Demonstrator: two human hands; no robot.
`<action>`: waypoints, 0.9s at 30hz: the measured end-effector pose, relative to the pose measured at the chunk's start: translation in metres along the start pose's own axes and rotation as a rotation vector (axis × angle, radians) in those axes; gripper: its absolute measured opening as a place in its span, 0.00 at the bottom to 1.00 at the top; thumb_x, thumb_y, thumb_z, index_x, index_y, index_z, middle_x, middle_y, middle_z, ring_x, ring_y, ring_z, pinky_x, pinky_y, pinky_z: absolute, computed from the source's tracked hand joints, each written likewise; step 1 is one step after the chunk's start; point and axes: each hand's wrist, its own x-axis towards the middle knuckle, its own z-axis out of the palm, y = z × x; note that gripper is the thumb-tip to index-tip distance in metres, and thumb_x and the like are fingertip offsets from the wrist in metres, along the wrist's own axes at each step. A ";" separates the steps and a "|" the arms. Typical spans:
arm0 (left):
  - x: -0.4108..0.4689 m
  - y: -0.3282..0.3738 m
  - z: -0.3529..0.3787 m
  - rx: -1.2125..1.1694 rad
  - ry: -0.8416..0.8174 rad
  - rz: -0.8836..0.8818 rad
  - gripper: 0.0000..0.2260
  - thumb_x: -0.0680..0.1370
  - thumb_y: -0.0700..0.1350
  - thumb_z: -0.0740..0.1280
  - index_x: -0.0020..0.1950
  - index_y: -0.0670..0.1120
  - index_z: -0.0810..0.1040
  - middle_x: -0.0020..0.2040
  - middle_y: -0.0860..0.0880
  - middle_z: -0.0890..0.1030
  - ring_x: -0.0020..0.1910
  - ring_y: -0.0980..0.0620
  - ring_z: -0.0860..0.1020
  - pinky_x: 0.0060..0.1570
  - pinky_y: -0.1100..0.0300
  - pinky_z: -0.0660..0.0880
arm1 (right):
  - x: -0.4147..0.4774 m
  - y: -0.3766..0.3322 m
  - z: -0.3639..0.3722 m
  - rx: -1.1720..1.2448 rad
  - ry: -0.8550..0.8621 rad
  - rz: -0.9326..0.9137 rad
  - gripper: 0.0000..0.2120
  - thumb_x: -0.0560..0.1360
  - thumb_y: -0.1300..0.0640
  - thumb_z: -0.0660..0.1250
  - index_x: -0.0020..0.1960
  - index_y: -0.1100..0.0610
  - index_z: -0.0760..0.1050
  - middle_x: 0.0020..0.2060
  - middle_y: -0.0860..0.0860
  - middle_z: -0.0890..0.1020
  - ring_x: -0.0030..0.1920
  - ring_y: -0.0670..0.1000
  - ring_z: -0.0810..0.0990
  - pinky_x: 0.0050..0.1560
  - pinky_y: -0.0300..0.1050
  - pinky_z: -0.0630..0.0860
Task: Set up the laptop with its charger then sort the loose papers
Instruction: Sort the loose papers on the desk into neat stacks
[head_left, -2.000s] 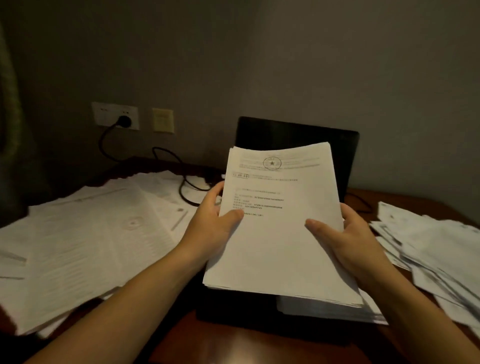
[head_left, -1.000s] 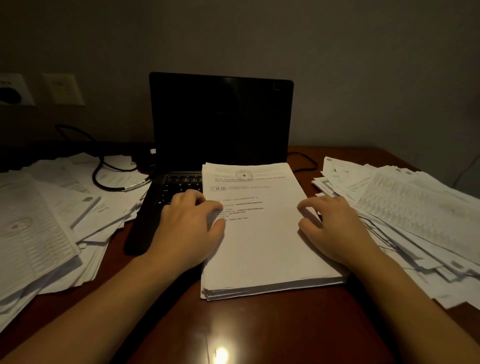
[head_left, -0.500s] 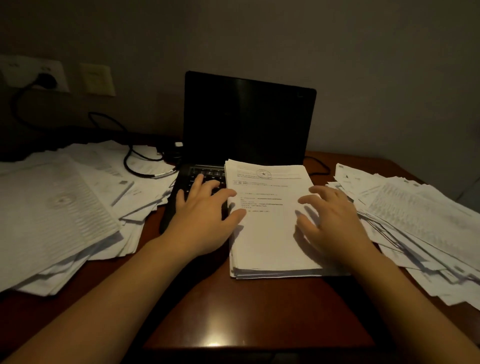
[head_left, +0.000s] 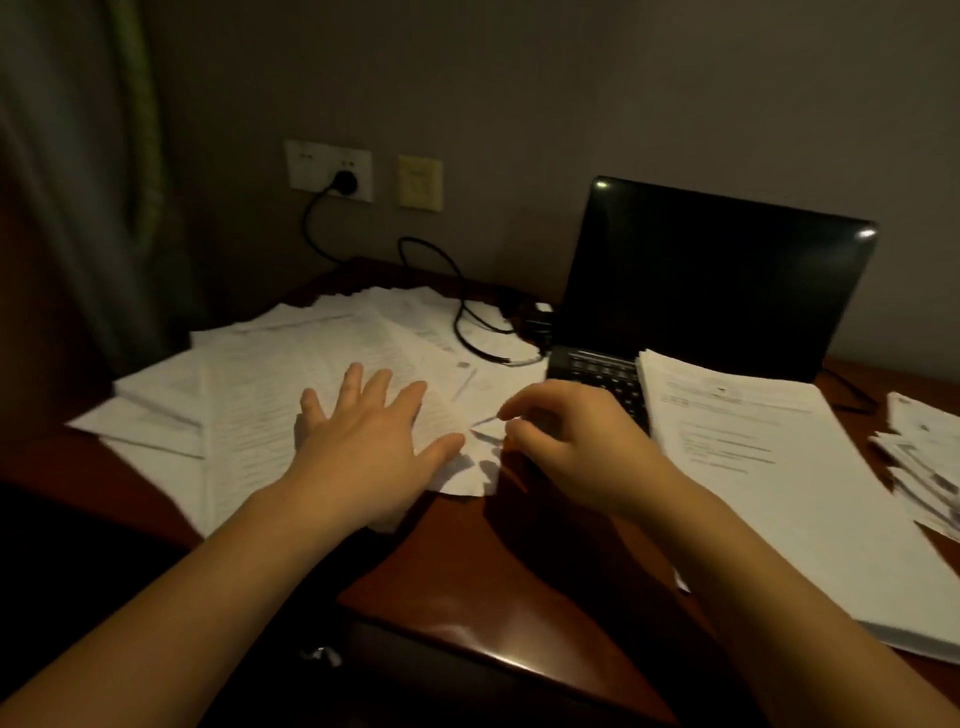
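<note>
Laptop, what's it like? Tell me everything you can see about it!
The laptop is black and open, its dark, glossy screen standing nearly upright near the wall on the wooden desk. Only the left part of its keyboard shows; a neat stack of papers lies over the rest. A black cable loops up to its left rear corner.

View: single head camera, high over the near edge of the worktop.
Facing: forward and down, toward the wall.
Nearness: close, left hand and right hand mid-frame.
</note>
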 end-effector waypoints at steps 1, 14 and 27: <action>-0.001 -0.010 0.001 0.001 -0.031 -0.022 0.37 0.76 0.74 0.45 0.81 0.59 0.47 0.83 0.50 0.46 0.81 0.45 0.39 0.75 0.34 0.42 | 0.009 -0.007 0.006 0.034 -0.023 -0.004 0.11 0.80 0.51 0.65 0.61 0.48 0.80 0.55 0.42 0.82 0.52 0.40 0.79 0.52 0.34 0.76; 0.001 -0.059 0.017 -0.048 -0.083 0.193 0.36 0.75 0.74 0.44 0.80 0.63 0.41 0.82 0.55 0.39 0.80 0.54 0.36 0.76 0.42 0.33 | 0.041 -0.019 0.044 0.597 -0.178 0.344 0.27 0.74 0.63 0.75 0.68 0.50 0.70 0.45 0.51 0.85 0.39 0.48 0.87 0.35 0.39 0.81; 0.005 -0.067 0.003 -0.034 -0.014 -0.036 0.35 0.77 0.73 0.42 0.81 0.59 0.53 0.82 0.54 0.51 0.81 0.48 0.47 0.76 0.34 0.42 | 0.071 -0.009 0.039 0.402 0.079 0.323 0.21 0.81 0.56 0.66 0.72 0.49 0.70 0.65 0.51 0.78 0.51 0.49 0.83 0.41 0.40 0.82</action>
